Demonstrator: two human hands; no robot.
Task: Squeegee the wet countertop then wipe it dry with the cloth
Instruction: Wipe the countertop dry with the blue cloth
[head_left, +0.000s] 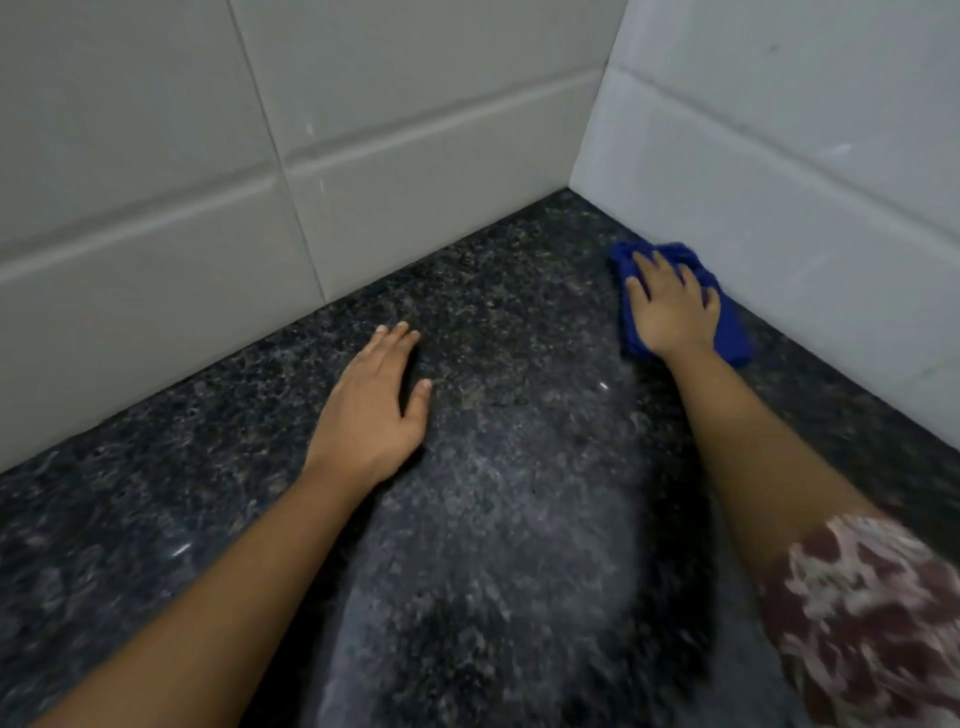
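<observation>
A dark speckled granite countertop (498, 519) fills the lower view and runs into a tiled corner. My right hand (672, 306) lies flat on a bunched blue cloth (730, 335), pressing it onto the counter close to the right wall. My left hand (371, 410) rests palm down on the bare stone near the back wall, fingers together, holding nothing. A duller grey streak runs down the middle of the counter between my arms. No squeegee is in view.
White tiled walls (415, 145) close the counter at the back and on the right (779, 182), meeting in a corner (569, 189). A patterned sleeve (862, 613) covers my right upper arm.
</observation>
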